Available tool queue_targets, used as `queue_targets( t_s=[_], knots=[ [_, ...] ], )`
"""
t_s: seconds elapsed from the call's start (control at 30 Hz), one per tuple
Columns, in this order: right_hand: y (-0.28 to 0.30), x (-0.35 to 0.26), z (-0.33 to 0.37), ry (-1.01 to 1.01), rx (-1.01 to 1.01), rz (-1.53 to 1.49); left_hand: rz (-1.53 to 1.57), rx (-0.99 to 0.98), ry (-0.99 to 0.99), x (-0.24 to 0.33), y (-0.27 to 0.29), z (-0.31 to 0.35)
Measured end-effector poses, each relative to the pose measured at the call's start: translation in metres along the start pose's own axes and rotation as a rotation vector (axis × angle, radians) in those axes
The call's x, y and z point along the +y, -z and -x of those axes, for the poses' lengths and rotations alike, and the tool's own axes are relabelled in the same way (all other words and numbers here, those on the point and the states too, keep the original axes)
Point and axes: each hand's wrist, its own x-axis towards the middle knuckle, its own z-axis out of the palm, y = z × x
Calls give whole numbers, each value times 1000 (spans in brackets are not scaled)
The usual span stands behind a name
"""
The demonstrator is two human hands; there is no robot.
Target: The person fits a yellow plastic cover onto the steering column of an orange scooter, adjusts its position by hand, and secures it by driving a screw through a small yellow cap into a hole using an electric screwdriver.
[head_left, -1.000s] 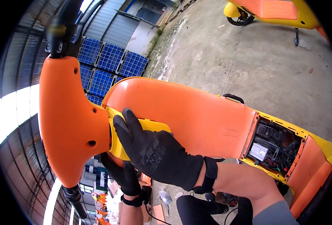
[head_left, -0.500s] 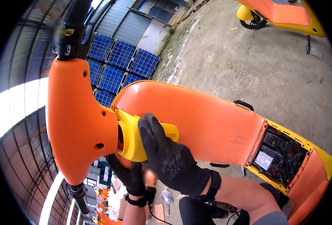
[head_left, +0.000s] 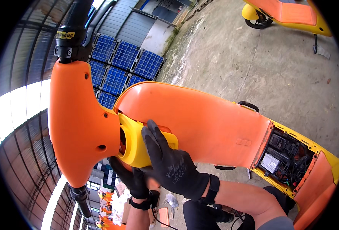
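A collar-shaped yellow plastic cover (head_left: 135,142) sits where the orange steering column shell (head_left: 77,119) meets the orange body panel (head_left: 200,122) of a scooter. My right hand (head_left: 173,165), in a black glove, lies across the cover with long fingers over its upper face and the thumb at its lower edge. At that lower edge my left hand (head_left: 131,178), also gloved, grips from below, its fingertips hidden behind the column and cover. A dark gap shows between cover and column. Part of an orange recess shows beside the cover's right end.
An open compartment (head_left: 284,161) on the right holds wiring and a silver box. Handlebar grips (head_left: 72,34) stick out at the left. Stacked blue caged containers (head_left: 123,53) stand behind. Another orange and yellow scooter (head_left: 292,15) is parked at the far right.
The yellow cover has shifted slightly down and left, showing more of the orange recess beside it. My right hand has moved along with it; the handlebar has turned slightly.
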Motion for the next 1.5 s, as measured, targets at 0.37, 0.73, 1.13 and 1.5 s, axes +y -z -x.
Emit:
queue_targets(
  t_s=[0.37, 0.73, 1.13, 1.5],
  knots=[
    [-4, -2, 1, -2, 27, 10, 50, -6, 62, -2, 1, 1],
    [-6, 0, -2, 42, 14, 180, 40, 15, 14, -2, -3, 0],
    [2, -2, -5, 6, -39, 107, 16, 9, 29, 5, -4, -2],
    [3, -6, -5, -42, -77, 123, 52, -49, 64, 0, 1, -3]
  ],
)
